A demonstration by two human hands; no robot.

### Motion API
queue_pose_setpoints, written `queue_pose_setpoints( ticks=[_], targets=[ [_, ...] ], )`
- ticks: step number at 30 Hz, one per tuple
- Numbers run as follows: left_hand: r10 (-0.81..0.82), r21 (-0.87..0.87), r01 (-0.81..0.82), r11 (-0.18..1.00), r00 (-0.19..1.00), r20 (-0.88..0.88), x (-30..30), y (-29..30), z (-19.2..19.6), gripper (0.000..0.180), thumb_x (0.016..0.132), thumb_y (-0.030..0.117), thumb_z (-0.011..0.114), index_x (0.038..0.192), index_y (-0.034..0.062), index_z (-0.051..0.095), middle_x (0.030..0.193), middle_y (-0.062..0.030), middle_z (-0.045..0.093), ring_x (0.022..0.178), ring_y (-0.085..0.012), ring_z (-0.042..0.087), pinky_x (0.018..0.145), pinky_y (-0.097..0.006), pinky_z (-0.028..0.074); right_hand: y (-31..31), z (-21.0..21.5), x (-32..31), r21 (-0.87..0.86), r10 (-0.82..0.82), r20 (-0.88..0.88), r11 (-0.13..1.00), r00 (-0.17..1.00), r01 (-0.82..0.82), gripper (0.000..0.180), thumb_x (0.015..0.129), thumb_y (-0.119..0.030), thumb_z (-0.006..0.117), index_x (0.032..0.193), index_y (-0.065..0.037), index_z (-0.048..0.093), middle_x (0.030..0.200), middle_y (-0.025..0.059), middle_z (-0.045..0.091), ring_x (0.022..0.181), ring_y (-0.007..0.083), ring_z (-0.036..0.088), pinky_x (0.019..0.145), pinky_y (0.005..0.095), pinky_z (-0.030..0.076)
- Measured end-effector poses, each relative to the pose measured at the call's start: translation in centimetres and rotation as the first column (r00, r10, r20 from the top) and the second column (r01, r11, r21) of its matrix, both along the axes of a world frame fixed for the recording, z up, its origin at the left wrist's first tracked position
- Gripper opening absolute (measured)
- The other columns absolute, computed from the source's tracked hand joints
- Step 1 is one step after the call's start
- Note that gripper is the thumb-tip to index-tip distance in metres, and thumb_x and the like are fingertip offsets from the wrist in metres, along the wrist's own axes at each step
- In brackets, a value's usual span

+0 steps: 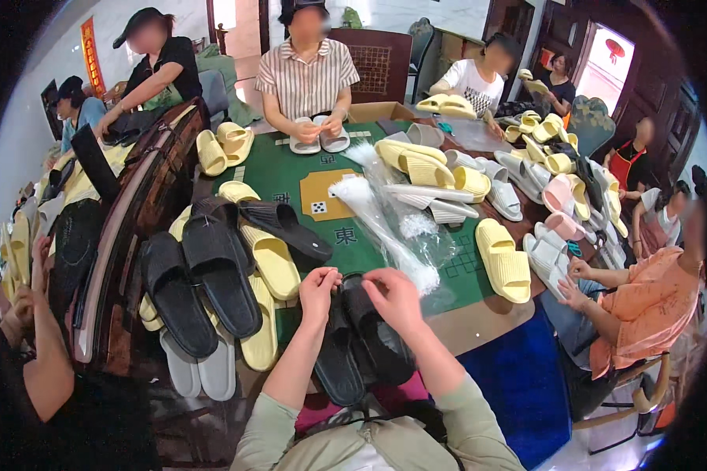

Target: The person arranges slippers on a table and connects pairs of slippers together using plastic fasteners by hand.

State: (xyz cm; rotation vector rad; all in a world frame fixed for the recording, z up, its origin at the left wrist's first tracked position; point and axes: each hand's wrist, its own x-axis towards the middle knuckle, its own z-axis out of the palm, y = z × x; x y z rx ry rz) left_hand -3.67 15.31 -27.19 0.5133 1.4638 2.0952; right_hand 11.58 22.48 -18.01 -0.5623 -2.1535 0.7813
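Hands at work: two, the wearer's left hand [319, 297] and right hand [396, 300], poised near each other over the toe ends of a dark pair, fingers curled in; whether either grasps anything thin cannot be told.
Pair in front: two black slippers [339, 355], side by side at the table's near edge, heels toward the wearer.
Pile at left: at least three more black slippers [221, 271] stacked across several yellow slippers [272, 259], with two grey slippers [217, 367] at the near end.
Game mat: one, green [456, 294], bearing a yellow pair [226, 147] at its far left corner and another yellow slipper or pair [504, 263] at right.
Plastic: at least one clear bag [443, 239], beside bunched white strands [361, 202].
Across the table: one person in a striped shirt [306, 74], both hands at two grey slippers [305, 140].
Others: at least seven more people around the room, one wearing orange [653, 302].
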Motion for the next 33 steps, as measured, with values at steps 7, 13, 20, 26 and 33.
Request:
queue_pose_setpoints(
  ticks=[7,13,20,26,33],
  targets=[
    [-0.007,0.049,0.005,0.999,0.999,0.041,0.1,-0.4,-0.8,0.01,0.091,0.009,0.059,0.097,0.0012,0.063,0.085,-0.0049,0.066,0.073,-0.0093,0.06,0.066,-0.021,0.047,1.2,-4.9,-4.2,-0.334,0.176,0.175,0.936,0.969,-0.11,0.02,0.081,-0.021,0.068,0.09,-0.003,0.066,0.079,0.0103,0.069,0.069,0.0206,0.066,0.065,0.0312,0.052],
    [-0.016,0.008,0.015,1.0,0.999,0.037,0.0,-0.6,0.0,0.018,0.093,0.011,0.057,0.105,-0.0003,0.064,0.088,-0.0022,0.063,0.077,-0.0081,0.057,0.068,-0.021,0.046,0.9,-6.0,-4.4,-0.393,0.135,0.026,0.912,0.991,-0.114,0.014,0.084,-0.015,0.066,0.088,-0.001,0.064,0.07,0.004,0.063,0.063,0.0085,0.057,0.06,0.0255,0.047],
    [-0.013,-0.081,0.006,0.997,0.996,-0.083,0.2,-0.7,0.0,0.017,0.091,0.009,0.059,0.104,-0.0006,0.066,0.093,-0.0022,0.064,0.078,-0.0078,0.057,0.07,-0.022,0.047,0.9,-5.8,-4.3,-0.471,0.128,-0.073,0.87,0.989,-0.147,0.015,0.085,-0.015,0.066,0.089,-0.001,0.063,0.071,0.0018,0.063,0.062,0.0073,0.055,0.059,0.025,0.046],
    [0.077,-0.14,-0.101,0.985,0.983,-0.164,0.8,-0.5,0.3,0.015,0.088,0.005,0.062,0.098,-0.0036,0.068,0.096,-0.0061,0.064,0.077,-0.0094,0.058,0.069,-0.022,0.048,0.9,-5.7,-4.1,-0.464,0.14,-0.076,0.872,0.987,-0.159,0.014,0.084,-0.014,0.066,0.088,-0.001,0.063,0.072,0.0024,0.063,0.064,0.0076,0.058,0.061,0.0245,0.047],
    [0.11,-0.068,-0.122,0.99,0.981,-0.158,0.9,-0.4,0.2,0.013,0.084,0.004,0.065,0.093,-0.0011,0.071,0.083,-0.0042,0.062,0.066,-0.0079,0.054,0.059,-0.022,0.043,0.7,-5.9,-4.2,-0.446,0.121,-0.045,0.886,0.992,-0.128,0.015,0.082,-0.015,0.067,0.086,-0.001,0.064,0.073,0.0056,0.065,0.065,0.0118,0.061,0.061,0.0266,0.049]
  ],
)
